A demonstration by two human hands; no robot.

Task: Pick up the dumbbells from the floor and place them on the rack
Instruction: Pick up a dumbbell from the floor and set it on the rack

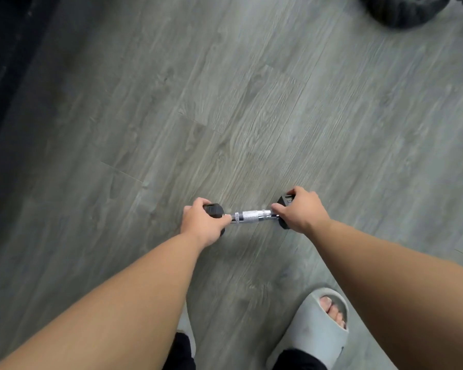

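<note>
**A:** So where was the dumbbell (249, 216) at that point, and how was it being held?

**B:** Both hands were on it. Going left to right: the left hand (202, 226) was curled over the left black hex head, fingers wrapped on top and thumb down by the start of the handle. Then the shiny knurled handle ran bare between the two hands, nobody gripping it in the middle. The right hand (300, 210) was clamped the same way over the right black head. The bar sat roughly level, out in front of the feet. Couldn't tell whether it was touching the floor (225, 102) or just off it, the shot was kinda blurry.

**A:** And the room?

**B:** Grey wood-look planks running diagonally. Dark strip along the far left edge. A grey slide sandal (309, 325) with toes showing at lower right, and some dark rounded thing (401, 12) in the top right corner, too blurry to name.
</note>
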